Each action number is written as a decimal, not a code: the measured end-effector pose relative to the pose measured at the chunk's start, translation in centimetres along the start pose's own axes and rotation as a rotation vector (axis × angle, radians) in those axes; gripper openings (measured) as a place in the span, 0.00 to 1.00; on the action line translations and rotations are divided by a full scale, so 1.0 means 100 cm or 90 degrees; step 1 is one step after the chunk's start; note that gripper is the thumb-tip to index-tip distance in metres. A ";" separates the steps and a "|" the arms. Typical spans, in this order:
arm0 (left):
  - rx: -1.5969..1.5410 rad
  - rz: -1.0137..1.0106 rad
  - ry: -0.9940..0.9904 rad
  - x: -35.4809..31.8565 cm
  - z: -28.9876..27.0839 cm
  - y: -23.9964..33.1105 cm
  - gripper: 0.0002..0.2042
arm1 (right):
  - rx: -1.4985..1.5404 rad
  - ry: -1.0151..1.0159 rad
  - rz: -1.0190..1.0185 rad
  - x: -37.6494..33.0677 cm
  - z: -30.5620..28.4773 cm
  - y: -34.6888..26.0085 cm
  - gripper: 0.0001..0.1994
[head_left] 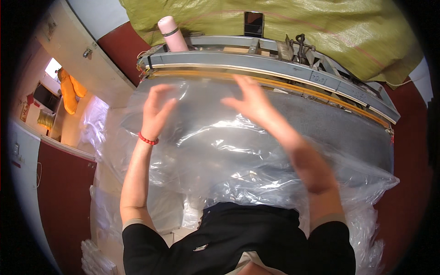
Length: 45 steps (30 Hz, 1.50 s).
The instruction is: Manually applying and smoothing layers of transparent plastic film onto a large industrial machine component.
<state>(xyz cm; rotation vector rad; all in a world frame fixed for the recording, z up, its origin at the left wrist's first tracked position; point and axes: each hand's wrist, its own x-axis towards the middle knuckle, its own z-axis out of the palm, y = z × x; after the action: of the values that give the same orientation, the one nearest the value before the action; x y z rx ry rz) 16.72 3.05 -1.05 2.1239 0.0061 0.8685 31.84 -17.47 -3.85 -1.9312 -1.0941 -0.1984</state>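
Two open hands, left hand (pixel 155 110) and right hand (pixel 251 103), fingers spread, press clear plastic sheet (pixel 220 151) before the sealing bar (pixel 275 68), pink bottle (pixel 172 33) behind.

Illumination is moderate and warm, apparently from overhead. Strong specular glare breaks across the creased clear plastic sheet (pixel 220 146), with the brightest patches near its centre and lower folds. A small bright window or opening (pixel 53 68) at far left is overexposed. The right hand (pixel 254 104) and its forearm show motion blur, with soft fingertips; the left hand (pixel 156 110) is sharper. Fisheye distortion bows the long grey metal machine bar (pixel 275 66) into an arc. Heavy black vignetting closes all four corners. Soft shadow lies beneath the forearms.
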 end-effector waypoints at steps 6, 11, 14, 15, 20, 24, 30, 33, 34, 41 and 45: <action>0.459 0.086 -0.052 -0.036 -0.024 -0.055 0.09 | 0.289 -0.110 0.203 -0.007 0.053 0.016 0.10; -0.054 -0.095 -0.223 -0.040 0.039 -0.046 0.05 | 0.337 -0.002 0.257 -0.046 0.008 0.065 0.05; -0.136 -0.204 -0.468 -0.032 0.067 0.012 0.11 | 0.180 0.109 0.254 -0.077 -0.067 0.104 0.07; -0.188 -0.163 -0.518 -0.042 0.068 0.010 0.11 | 0.114 0.113 0.278 -0.091 -0.100 0.115 0.08; 0.089 -0.175 -0.675 -0.059 0.006 0.012 0.08 | -0.090 0.280 0.426 -0.201 -0.262 0.189 0.09; 0.224 -0.412 -0.581 -0.025 -0.072 0.010 0.11 | -0.235 0.343 0.388 -0.290 -0.363 0.228 0.11; 0.598 0.279 0.150 0.024 -0.065 0.052 0.21 | -0.267 0.412 0.436 -0.336 -0.404 0.261 0.13; 0.540 0.202 -0.237 -0.015 -0.002 0.039 0.32 | -0.323 0.412 0.441 -0.350 -0.407 0.267 0.15; 0.468 0.095 -0.321 -0.048 0.004 0.006 0.35 | -0.365 0.397 0.432 -0.355 -0.409 0.269 0.16; 0.577 0.090 -0.464 -0.153 0.024 0.016 0.25 | -0.538 0.363 0.656 -0.400 -0.451 0.262 0.17; 0.401 -0.094 -0.515 -0.106 0.033 0.010 0.12 | -0.613 0.373 0.676 -0.402 -0.443 0.265 0.16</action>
<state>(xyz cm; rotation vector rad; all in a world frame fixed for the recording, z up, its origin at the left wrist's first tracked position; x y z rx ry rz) 10.29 -2.96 -7.88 2.8803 0.0189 -0.1639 39.46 -81.66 -14.23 -2.7223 0.6078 -0.7055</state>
